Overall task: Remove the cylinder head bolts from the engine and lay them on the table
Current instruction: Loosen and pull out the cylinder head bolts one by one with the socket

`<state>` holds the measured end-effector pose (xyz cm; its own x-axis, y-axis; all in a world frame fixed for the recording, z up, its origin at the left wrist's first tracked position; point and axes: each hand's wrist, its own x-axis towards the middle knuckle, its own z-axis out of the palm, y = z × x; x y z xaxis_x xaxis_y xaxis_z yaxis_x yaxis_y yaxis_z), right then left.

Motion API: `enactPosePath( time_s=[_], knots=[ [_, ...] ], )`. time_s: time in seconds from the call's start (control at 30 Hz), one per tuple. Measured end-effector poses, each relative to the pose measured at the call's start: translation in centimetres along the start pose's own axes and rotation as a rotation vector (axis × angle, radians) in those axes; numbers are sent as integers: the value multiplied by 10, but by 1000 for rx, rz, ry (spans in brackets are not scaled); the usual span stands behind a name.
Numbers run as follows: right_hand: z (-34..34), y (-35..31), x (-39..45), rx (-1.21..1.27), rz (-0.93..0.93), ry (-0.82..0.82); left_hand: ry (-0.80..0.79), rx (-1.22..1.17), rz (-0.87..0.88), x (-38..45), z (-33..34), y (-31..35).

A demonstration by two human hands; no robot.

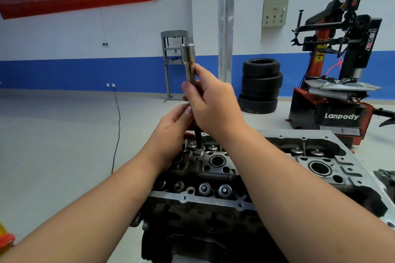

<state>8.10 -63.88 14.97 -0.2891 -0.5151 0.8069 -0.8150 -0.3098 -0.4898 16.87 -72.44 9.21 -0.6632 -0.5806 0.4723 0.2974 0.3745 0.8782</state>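
The cylinder head [224, 168] lies in front of me, with valve springs and open round bores on top. A long silver socket tool [189, 60] stands upright above its far left part. Below the tool a dark bolt shaft [198, 136] reaches down to the head. My right hand [211, 100] grips the tool's shank just under the wide socket end. My left hand [171, 132] is lower, its fingers curled round the dark shaft near the head. Where tool and bolt meet is hidden behind my fingers.
A stack of tyres [259, 85] and a red and black tyre changer [337, 83] stand behind the engine on the right. A grey press frame [173, 57] stands by the blue-banded wall. A black cable [117, 126] runs over the floor at the left.
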Motion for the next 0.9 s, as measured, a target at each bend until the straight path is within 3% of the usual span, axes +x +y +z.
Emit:
enactPosePath(
  time_s=[0.13,0.27,0.5,0.7,0.9],
  knots=[
    [1,-2,-2,6,-4,-62,20,26,30,-1,0,1],
    [-1,-1,-3,-39,-96,37,56,15,31,0,1,2],
    [1,-1,-2,1,2,-62,-4,-19,-5,-2,0,4],
    [0,-1,-3,-50,-129,85,53,-7,26,-1,0,2],
    [0,1,0,-27,-13,-53,-20,-20,-7,-2,-1,3]
  ],
)
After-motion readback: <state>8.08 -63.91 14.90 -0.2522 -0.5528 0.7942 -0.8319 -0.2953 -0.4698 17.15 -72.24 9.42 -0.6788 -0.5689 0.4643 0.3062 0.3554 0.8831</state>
